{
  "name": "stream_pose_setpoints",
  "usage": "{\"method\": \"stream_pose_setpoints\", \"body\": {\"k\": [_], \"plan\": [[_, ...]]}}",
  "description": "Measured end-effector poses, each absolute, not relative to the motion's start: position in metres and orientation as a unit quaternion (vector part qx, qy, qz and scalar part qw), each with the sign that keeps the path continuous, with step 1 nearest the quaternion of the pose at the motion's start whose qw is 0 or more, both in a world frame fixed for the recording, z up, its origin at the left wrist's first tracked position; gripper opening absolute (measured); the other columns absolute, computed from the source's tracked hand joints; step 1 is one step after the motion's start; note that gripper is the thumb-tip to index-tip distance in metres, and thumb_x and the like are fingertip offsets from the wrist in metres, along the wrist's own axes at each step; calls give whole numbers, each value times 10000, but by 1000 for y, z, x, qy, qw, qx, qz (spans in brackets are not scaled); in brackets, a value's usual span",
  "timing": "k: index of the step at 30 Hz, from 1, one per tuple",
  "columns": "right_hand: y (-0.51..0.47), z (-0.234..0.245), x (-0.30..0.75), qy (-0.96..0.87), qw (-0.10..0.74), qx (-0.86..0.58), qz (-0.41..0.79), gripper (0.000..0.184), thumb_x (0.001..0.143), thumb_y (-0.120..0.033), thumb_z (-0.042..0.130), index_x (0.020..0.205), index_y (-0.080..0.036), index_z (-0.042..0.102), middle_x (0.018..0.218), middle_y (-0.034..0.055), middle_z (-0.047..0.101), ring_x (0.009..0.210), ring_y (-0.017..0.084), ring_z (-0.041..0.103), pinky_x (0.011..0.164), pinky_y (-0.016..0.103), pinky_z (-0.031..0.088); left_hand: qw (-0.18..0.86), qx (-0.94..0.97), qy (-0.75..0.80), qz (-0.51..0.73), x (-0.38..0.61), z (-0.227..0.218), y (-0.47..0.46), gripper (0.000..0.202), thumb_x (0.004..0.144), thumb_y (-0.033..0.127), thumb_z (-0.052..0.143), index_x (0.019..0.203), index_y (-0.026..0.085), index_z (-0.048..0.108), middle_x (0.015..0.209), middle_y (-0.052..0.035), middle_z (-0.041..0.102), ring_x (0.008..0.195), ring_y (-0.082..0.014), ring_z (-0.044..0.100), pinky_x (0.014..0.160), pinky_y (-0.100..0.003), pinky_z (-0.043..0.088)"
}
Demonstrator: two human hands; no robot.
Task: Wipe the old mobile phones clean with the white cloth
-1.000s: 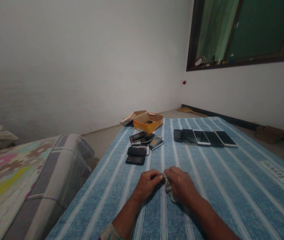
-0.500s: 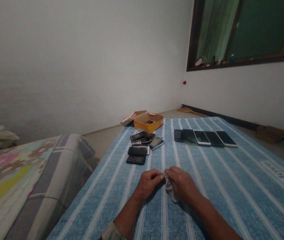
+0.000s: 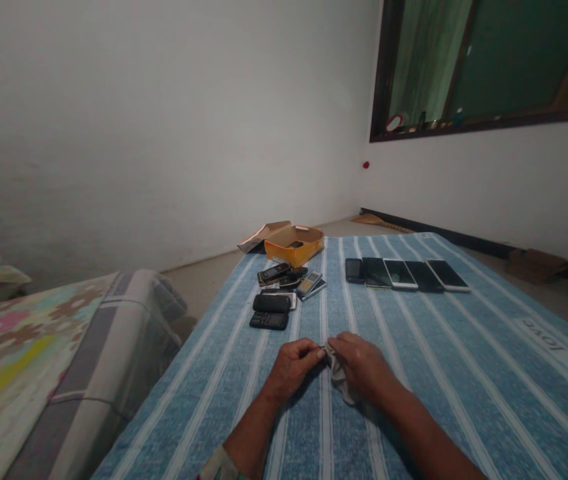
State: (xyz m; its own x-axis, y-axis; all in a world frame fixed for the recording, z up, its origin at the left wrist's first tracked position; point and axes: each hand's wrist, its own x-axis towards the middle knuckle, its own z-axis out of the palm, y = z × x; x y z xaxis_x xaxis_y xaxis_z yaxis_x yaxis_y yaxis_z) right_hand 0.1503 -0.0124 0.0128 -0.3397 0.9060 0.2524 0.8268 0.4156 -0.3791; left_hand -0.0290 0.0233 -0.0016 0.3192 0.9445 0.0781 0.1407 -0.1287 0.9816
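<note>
Both hands pinch a small grey cloth (image 3: 339,377) at its upper end, the left hand (image 3: 291,368) gripping its tip between curled fingers and thumb, and the right hand (image 3: 359,365) pressing down over the fold just beside it. The knuckles face up, the forearms angle in from the near edge toward each other, and a patterned cuff (image 3: 220,465) wraps the left wrist. The cloth drapes from the grip onto a blue striped bedsheet (image 3: 444,380), near the sheet's near edge and around its middle. Toward the far edge, five black-faced smartphones (image 3: 401,274) lie side by side in a row on the right. To their left is a loose pile of about seven phones (image 3: 277,297), several overlapping, so the exact count is hard to tell; a black keypad phone (image 3: 269,321) lies nearest the hands. Past the far left corner sits an open orange cardboard box (image 3: 294,247) with its lid flap folded back. A floral blanket (image 3: 24,353) lies beyond the sheet's left edge.
</note>
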Motion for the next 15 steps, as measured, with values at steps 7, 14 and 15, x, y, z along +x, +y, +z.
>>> {"method": "stream_pose_setpoints", "body": {"k": [7, 14, 15], "plan": [[-12, 7, 134, -814, 233, -527, 81, 275, 853, -74, 528, 1077, -180, 647, 1027, 90, 640, 979, 214, 573, 811, 291, 437, 508, 639, 411, 405, -28, -1, 25, 312, 709, 439, 725, 632, 141, 672, 582, 5, 569, 596, -125, 483, 609, -262, 377], [-13, 18, 151, -813, 215, -533, 99, 248, 917, -128, 475, 1065, -209, 657, 986, 62, 651, 897, 184, 613, 758, 266, 448, 507, 636, 424, 399, -28, 1, 23, 300, 694, 430, 726, 639, 140, 677, 588, -2, 585, 594, -128, 489, 611, -266, 377], [-13, 19, 151, -811, 210, -537, 96, 244, 917, -128, 475, 1056, -209, 659, 979, 62, 652, 895, 185, 613, 757, 265, 447, 506, 636, 423, 400, -28, 1, 24, 302, 695, 432, 723, 639, 139, 675, 584, 0, 579, 591, -126, 484, 606, -265, 374]]}}
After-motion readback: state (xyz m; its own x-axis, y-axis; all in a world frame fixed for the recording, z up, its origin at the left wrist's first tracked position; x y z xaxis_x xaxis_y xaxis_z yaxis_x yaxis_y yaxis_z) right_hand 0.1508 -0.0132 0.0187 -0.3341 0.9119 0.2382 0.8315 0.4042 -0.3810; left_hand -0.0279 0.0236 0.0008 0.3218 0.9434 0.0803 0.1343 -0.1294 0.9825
